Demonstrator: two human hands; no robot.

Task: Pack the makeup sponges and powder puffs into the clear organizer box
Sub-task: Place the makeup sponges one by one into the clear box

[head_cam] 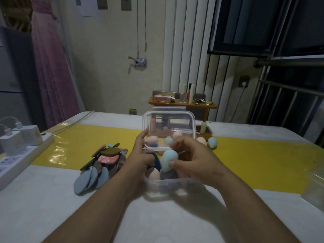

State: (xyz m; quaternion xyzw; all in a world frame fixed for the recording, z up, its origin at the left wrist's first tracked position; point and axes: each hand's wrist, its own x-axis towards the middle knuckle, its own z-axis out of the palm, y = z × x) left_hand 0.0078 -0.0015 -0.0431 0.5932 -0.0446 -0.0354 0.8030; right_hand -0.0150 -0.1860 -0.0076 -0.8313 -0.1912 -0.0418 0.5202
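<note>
Fingertips (172, 163) of the right hand (198, 160) pinch a mint-green egg-shaped makeup sponge (168, 159), its long axis near upright, right over the open clear plastic organizer box (171, 185); the way in looks to be straight down, beside the pink egg-shaped sponge (154, 174) already inside. The left hand (142, 153) grips the left edge of the raised clear lid (169, 123); the heap of flat blue, brown and pink powder puffs (100, 163) lies nearer that hand.

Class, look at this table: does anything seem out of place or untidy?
Yes. The powder puffs lie in a jumbled heap left of the box, and a teal sponge sits loose on the table beyond it.
</note>
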